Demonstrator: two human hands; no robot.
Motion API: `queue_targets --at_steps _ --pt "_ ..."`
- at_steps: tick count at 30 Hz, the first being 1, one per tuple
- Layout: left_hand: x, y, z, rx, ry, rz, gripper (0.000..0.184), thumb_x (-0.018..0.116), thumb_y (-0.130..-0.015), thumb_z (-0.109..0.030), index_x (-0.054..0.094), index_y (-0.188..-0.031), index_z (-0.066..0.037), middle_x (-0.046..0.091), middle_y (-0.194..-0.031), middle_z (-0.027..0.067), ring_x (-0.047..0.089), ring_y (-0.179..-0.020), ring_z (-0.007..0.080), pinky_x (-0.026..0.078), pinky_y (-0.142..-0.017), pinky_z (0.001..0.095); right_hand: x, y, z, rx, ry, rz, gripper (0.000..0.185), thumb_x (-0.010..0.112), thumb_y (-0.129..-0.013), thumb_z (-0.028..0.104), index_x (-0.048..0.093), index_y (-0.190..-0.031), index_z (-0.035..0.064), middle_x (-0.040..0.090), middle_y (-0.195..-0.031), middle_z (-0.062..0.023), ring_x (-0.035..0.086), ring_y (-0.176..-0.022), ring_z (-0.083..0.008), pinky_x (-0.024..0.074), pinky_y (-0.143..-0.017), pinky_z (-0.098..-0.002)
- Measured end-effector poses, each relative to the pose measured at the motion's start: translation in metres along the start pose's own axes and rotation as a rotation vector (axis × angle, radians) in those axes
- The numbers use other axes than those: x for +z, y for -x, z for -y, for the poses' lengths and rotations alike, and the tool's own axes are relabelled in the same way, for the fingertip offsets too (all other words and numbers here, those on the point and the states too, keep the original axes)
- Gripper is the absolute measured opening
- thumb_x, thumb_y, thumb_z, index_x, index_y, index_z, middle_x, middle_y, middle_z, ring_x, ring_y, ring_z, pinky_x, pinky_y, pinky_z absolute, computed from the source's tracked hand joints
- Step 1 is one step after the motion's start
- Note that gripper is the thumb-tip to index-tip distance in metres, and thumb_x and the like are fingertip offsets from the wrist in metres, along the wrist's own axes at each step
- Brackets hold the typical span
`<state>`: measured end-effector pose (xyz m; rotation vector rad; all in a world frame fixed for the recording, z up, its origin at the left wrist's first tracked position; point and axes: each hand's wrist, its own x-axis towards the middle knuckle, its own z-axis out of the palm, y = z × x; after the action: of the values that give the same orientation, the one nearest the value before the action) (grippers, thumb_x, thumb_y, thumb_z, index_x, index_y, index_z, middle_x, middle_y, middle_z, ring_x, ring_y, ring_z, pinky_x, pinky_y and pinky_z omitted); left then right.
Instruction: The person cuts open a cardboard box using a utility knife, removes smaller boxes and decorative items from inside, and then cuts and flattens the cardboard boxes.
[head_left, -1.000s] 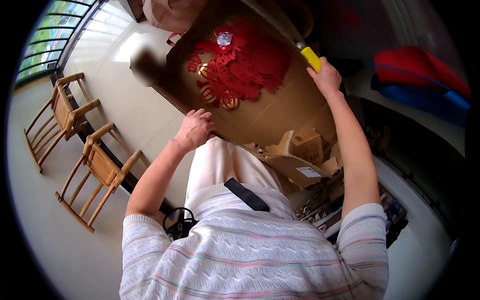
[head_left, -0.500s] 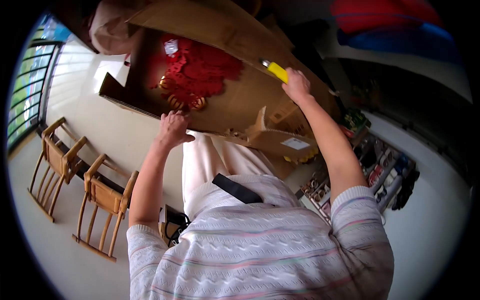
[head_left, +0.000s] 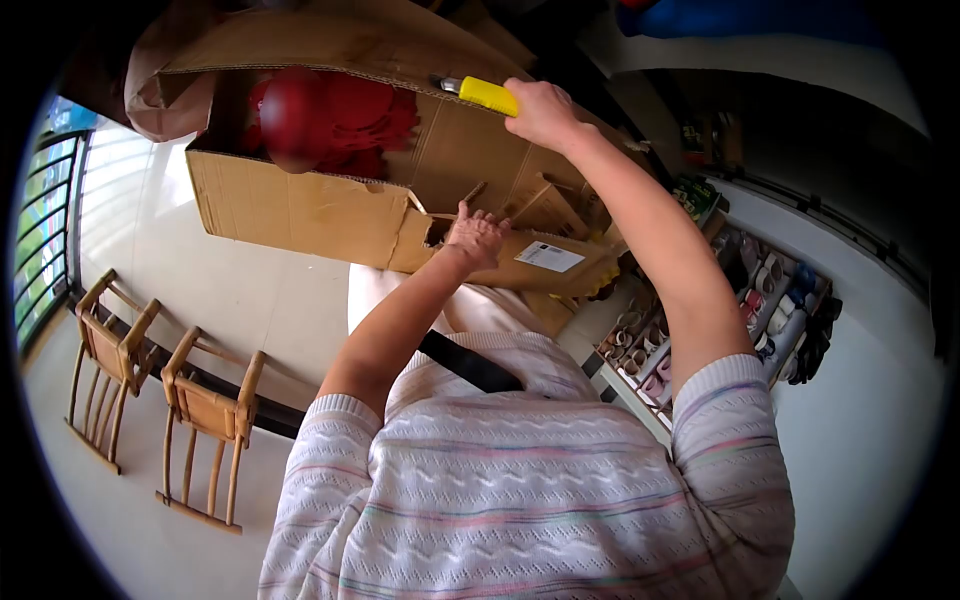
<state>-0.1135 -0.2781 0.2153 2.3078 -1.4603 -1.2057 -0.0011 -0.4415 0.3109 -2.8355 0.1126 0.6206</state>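
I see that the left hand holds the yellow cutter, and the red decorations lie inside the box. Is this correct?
Not quite: the head view shows the yellow cutter in the right hand. The red decorations do lie inside the box.

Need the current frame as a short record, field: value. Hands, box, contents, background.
box: cardboard, open, near side torn
contents: red pieces, partly blurred
right hand: holding yellow cutter, metal end pointing left
left hand: on near side, beside white label
background: two wooden chairs, left
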Motion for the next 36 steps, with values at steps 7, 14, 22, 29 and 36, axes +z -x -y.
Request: queue_targets --at_steps 7,14,22,29,36 --pt "0.029 -0.010 -0.007 0.026 0.041 -0.004 0.024 0.047 -0.079 -0.019 0.066 -0.093 -0.014 0.064 -0.089 0.0104 0.059 -0.092 0.0268 0.026 -0.096 0.0561 0.005 0.047 -0.051 0.026 -0.381 -0.110 0.051 0.065 -0.075 0.029 0.046 -0.119 0.0090 0.060 -0.096 -0.0183 0.058 -0.091 -0.0323 0.0457 -0.077 -0.0375" --pt "-0.015 0.020 -0.001 -0.036 0.015 0.023 0.021 0.055 -0.080 -0.028 0.066 -0.093 -0.015 0.063 -0.088 0.0107 0.059 -0.092 0.0274 0.027 -0.098 0.0549 0.009 0.253 -0.190 0.267 -0.146 0.012 0.059 0.055 -0.081 0.012 0.030 -0.134 0.0262 0.055 -0.108 -0.0177 0.056 -0.094 -0.0349 0.0456 -0.080 -0.0411" --pt "-0.047 0.047 -0.002 0.032 0.017 -0.183 0.015 0.060 -0.074 -0.025 0.061 -0.080 -0.012 0.060 -0.077 0.0094 0.057 -0.080 0.0295 0.035 -0.080 0.0478 0.062 0.318 -0.170 0.430 -0.238 0.013 0.054 0.050 -0.085 0.018 0.030 -0.133 0.0299 0.054 -0.104 -0.0165 0.056 -0.090 -0.0344 0.0470 -0.077 -0.0410" --pt "-0.055 0.066 -0.014 0.071 0.038 -0.294 0.013 0.059 -0.070 -0.022 0.063 -0.075 -0.010 0.056 -0.072 0.0077 0.056 -0.074 0.0271 0.037 -0.073 0.0397 0.084 0.276 -0.194 0.518 -0.094 0.052 0.052 0.045 -0.086 0.014 0.030 -0.133 0.0310 0.053 -0.106 -0.0142 0.057 -0.090 -0.0342 0.0461 -0.079 -0.0424" --pt "-0.045 0.092 -0.028 0.109 0.000 -0.388 0.012 0.062 -0.072 -0.022 0.062 -0.079 -0.012 0.054 -0.073 0.0063 0.056 -0.074 0.0249 0.034 -0.074 0.0414 0.101 0.280 -0.208 0.497 -0.193 -0.013 0.057 0.048 -0.083 0.013 0.030 -0.134 0.0305 0.054 -0.111 -0.0140 0.054 -0.098 -0.0349 0.0431 -0.085 -0.0430"
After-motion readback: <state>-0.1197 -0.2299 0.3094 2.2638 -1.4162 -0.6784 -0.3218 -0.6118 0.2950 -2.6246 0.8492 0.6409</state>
